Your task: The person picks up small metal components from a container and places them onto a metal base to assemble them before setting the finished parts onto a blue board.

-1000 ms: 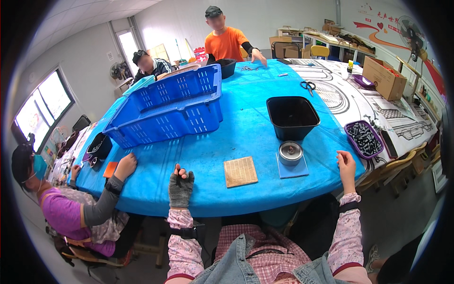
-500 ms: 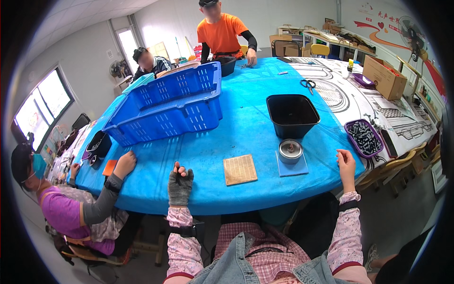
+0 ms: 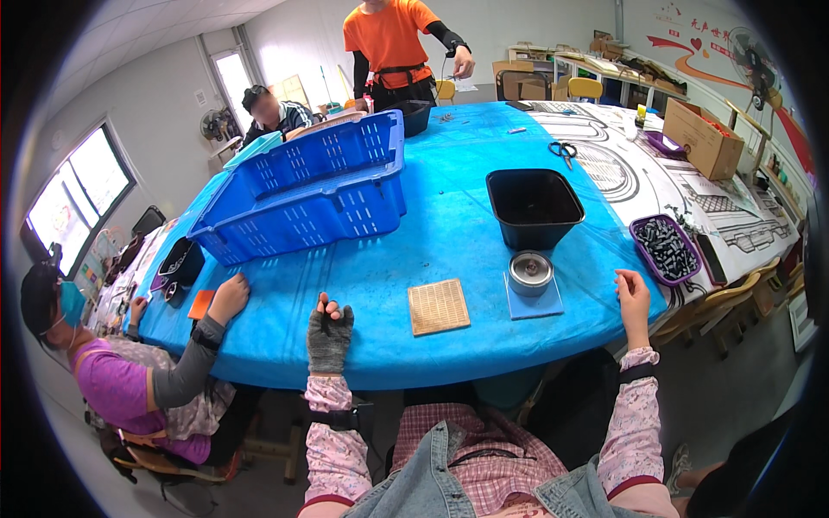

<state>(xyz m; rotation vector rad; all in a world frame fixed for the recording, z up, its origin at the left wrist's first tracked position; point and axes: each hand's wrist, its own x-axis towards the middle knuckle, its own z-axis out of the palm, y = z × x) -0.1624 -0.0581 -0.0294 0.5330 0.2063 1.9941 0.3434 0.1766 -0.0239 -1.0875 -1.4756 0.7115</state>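
My left hand (image 3: 330,337), in a grey fingerless glove, rests on the blue table cover with its fingers curled in. Nothing shows in it. My right hand (image 3: 633,298) is bare and lies by the table's right front edge, fingers loosely bent and apart from the thumb, holding nothing. Between my hands lies a tan square plate with a grid of slots (image 3: 439,307). To its right, a round metal tin (image 3: 530,274) sits on a small blue square pad (image 3: 535,307). A purple basket (image 3: 637,231) of small dark pieces stands just beyond my right hand.
Behind the tin stands a black bin (image 3: 535,211). A big blue slatted crate (image 3: 298,226) takes up the left middle. Scissors (image 3: 563,150) and a cardboard box (image 3: 701,142) are farther right. Co-workers sit at the left (image 3: 112,380) and far left; one in orange (image 3: 393,43) stands opposite.
The person in orange has straightened up and lifted a hand off the table, holding something thin. My hands have stayed in place.
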